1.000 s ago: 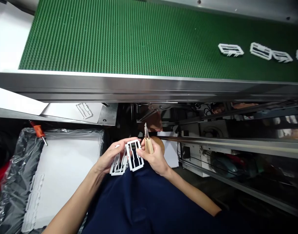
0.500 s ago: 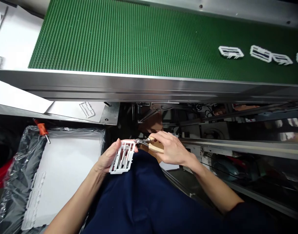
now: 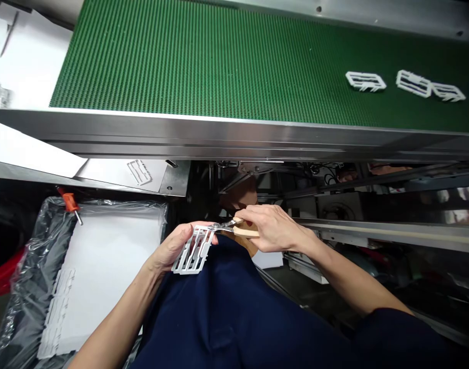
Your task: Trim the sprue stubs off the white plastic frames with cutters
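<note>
My left hand (image 3: pixel 175 245) grips a white slotted plastic frame (image 3: pixel 193 256) by its left side, above my lap. The fingers run behind the frame and the thumb presses its near edge. In my right hand (image 3: pixel 271 228) is a pair of nippers (image 3: pixel 245 230) with pale yellow handles. Their metal jaws meet the upper right corner of the frame, next to the fingertips of my left hand. Whether the blades are closed on the plastic is too small to tell.
A green ribbed conveyor belt (image 3: pixel 204 61) with several white frames (image 3: pixel 365 81) at right runs behind a metal rail (image 3: pixel 219 134). At lower left stands a plastic-lined box (image 3: pixel 115 246) holding paper and a row of frames (image 3: pixel 58 312); an orange-handled tool (image 3: pixel 70 203) hangs on its rim.
The nippers' jaws have come onto the frame's upper right corner, and their handles are closer together. My left hand still holds the frame, tilted slightly differently.
</note>
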A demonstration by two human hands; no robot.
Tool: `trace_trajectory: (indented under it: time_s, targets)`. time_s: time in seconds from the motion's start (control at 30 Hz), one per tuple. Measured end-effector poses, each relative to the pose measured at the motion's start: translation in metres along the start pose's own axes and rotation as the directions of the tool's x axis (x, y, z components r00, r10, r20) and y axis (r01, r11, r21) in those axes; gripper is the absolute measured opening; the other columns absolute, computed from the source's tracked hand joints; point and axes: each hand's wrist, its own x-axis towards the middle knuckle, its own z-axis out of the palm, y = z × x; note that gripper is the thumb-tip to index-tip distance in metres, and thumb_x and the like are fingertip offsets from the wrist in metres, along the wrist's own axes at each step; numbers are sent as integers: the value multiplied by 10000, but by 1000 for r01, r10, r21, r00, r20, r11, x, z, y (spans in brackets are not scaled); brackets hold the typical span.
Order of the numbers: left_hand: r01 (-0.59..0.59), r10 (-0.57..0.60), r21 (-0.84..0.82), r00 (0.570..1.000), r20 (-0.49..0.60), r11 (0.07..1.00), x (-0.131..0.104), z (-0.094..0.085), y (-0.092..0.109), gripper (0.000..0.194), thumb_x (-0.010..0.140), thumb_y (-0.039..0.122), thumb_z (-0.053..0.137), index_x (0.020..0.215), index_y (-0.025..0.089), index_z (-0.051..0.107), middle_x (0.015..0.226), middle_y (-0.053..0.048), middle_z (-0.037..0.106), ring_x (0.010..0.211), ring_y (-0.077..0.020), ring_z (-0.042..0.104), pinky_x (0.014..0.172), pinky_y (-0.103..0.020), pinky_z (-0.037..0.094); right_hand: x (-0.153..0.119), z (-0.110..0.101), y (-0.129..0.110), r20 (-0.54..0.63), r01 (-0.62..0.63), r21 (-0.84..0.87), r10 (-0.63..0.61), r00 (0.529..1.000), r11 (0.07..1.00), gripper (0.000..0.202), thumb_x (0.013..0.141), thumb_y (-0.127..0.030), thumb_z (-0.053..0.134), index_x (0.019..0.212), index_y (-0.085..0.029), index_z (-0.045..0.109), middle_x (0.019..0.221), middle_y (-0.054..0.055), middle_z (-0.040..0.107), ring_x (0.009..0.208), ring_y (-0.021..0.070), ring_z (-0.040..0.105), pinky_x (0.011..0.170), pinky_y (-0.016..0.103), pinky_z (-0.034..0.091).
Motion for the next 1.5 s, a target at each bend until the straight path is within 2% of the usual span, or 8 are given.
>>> trace_trajectory:
  time_s: [0.33, 0.47, 0.53, 0.63, 0.7, 0.83, 1.0, 1.5]
  targets:
    - [32, -32, -55, 999, 3, 998, -3, 2, 0, 518, 749, 528, 632, 1081, 132, 648, 833, -100, 696, 597, -142, 565, 495, -192, 452, 1, 5, 3, -13, -7, 138, 9, 1000, 990, 125, 729, -173, 529, 841, -205, 572, 673, -27, 544, 569, 97, 428, 532, 226, 229]
    - [31, -33, -135, 999, -14, 990, -1, 2, 2, 523, 759, 529, 619, 1078, 117, 655, 835, -101, 689, 604, -147, 590, 494, -194, 478, 4, 17, 4, -76, -88, 400, 129, 989, 912, 54, 762, -217, 549, 798, -176, 547, 635, -42, 502, 555, 82, 403, 545, 206, 277]
    - [23, -30, -171, 999, -36, 985, 0, 2, 3, 530, 757, 536, 616, 1090, 126, 651, 847, -99, 688, 599, -151, 600, 470, -198, 486, 6, 26, 3, -116, -134, 527, 228, 967, 839, 117, 799, -282, 542, 791, -166, 528, 666, -35, 506, 581, 84, 414, 558, 201, 305]
    - [21, -33, -214, 998, -57, 977, 3, 1, 5, 511, 754, 536, 618, 1085, 148, 652, 854, -89, 687, 592, -155, 613, 445, -204, 495, 7, 37, -1, -135, -162, 606, 301, 944, 779, 164, 826, -330, 524, 824, -166, 513, 706, -27, 518, 609, 90, 436, 585, 204, 336]
    - [16, -30, -209, 998, -64, 978, 4, 1, 6, 497, 758, 531, 617, 1072, 148, 655, 846, -89, 686, 591, -152, 617, 450, -202, 500, 6, 38, -2, -130, -144, 548, 254, 958, 824, 158, 818, -323, 539, 871, -175, 521, 732, -24, 538, 630, 96, 459, 610, 211, 344]
    - [13, -20, -132, 999, -48, 991, 5, 2, 7, 475, 757, 521, 625, 1033, 135, 663, 845, -112, 691, 590, -151, 614, 465, -197, 496, 3, 24, -1, -123, -91, 287, 131, 984, 954, 167, 805, -293, 551, 946, -204, 545, 778, -12, 564, 682, 114, 487, 617, 223, 322]
    - [21, -22, -88, 1000, -11, 996, 3, 3, 7, 535, 738, 522, 647, 1085, 115, 642, 833, -118, 690, 549, -139, 586, 447, -192, 473, 0, 4, 1, -59, -73, 103, 80, 995, 992, 183, 788, -286, 566, 958, -218, 563, 789, -2, 569, 660, 121, 485, 548, 229, 259]
    - [17, -16, -49, 1000, 22, 999, 2, 0, 8, 526, 723, 510, 668, 1078, 122, 650, 826, -136, 698, 560, -151, 596, 454, -203, 473, 4, -6, 3, 1, -1, 76, 1, 1000, 997, 222, 758, -248, 571, 978, -233, 596, 755, -13, 579, 609, 112, 481, 517, 239, 221]
